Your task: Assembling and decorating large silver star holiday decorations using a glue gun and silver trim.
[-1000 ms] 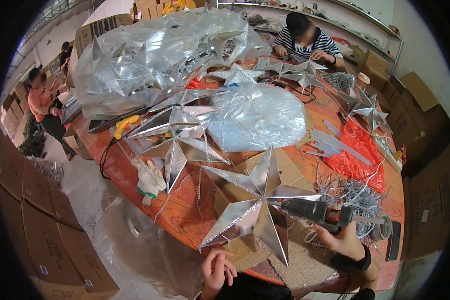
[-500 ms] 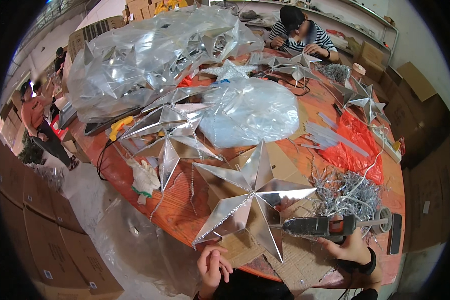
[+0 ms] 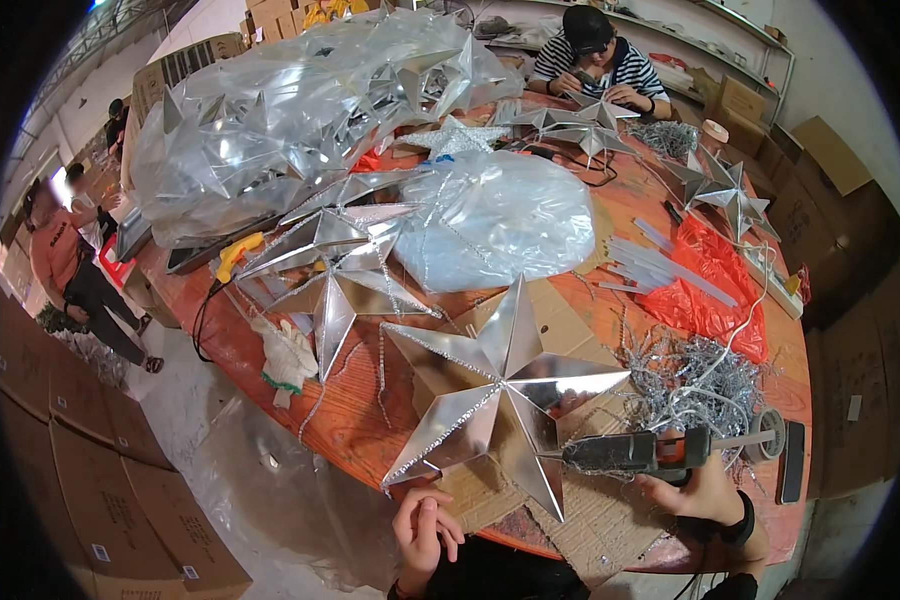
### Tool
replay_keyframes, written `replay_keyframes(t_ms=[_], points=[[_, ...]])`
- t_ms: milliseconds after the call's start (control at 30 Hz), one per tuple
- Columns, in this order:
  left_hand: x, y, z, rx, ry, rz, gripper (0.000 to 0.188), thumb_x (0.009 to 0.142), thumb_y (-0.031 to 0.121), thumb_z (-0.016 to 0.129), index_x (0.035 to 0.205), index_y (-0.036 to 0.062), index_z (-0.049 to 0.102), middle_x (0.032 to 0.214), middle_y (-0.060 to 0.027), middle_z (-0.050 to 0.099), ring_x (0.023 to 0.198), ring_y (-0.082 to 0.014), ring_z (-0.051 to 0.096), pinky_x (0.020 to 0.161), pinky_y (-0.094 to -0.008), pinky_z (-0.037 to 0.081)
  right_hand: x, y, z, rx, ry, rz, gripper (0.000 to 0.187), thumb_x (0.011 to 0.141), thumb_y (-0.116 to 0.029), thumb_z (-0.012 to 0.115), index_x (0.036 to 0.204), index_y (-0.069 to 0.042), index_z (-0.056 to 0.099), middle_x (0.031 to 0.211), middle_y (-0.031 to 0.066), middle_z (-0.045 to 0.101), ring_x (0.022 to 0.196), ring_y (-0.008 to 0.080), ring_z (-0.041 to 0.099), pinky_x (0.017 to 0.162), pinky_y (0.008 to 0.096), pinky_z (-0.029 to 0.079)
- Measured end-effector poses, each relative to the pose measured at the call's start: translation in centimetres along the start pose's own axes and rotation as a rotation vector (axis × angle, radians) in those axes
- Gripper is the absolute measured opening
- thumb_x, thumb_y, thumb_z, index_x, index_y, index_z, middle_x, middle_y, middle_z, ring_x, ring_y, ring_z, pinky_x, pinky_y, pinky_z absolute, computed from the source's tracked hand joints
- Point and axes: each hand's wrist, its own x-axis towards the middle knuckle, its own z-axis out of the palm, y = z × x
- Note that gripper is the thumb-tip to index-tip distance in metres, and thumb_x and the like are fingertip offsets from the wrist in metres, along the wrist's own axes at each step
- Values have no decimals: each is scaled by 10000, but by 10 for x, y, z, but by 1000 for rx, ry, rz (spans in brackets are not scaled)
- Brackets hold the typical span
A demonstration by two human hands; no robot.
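A large silver faceted star [image 3: 510, 385] lies on cardboard at the table's near edge. Glittery silver trim [image 3: 440, 432] runs along some of its ridges, from the upper-left point through the middle to the lower-left point. My right hand [image 3: 705, 495] is wrapped around a black and grey hot glue gun [image 3: 615, 453]. Its nozzle points left at the star's lower-right arm, and a pale glue stick [image 3: 740, 440] protrudes from its back. Just below the star's lower-left point, my left hand [image 3: 427, 528] hovers with loosely bent fingers, some apart, and nothing visible in them.
Silver tinsel [image 3: 695, 390] and a tape roll [image 3: 767, 436] lie beside a phone [image 3: 791, 462]. Further off are glue sticks [image 3: 660, 268] on a red bag [image 3: 705, 275], another star [image 3: 340, 250], a glove [image 3: 290, 352] and bulky plastic bags [image 3: 500, 220]. A co-worker [image 3: 600, 70] sits opposite.
My hands, the glue gun and the star hold nearly the same places, with a slight shift of the whole view. In the left background, a standing person has moved nearer.
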Motion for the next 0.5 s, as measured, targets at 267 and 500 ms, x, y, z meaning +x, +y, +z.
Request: replay_keyframes(t_ms=[267,500], points=[[1,2,0,9,-11,-4,255,979,183,313,922,-23,453,462,-118,516,241,-124,344,256,-216,286,0,5,-1,-75,16,-61,268,678,-175,752,834,-2,619,707,102,617,586,203,596,536,299,462],[1,1,-1,-3,-12,-20,251,977,179,323,931,-27,458,471,-117,518,268,-122,374,261,-213,298,-5,-8,-13,-73,-85,26,288,673,-187,760,850,-6,622,656,82,624,543,183,596,523,286,466]])
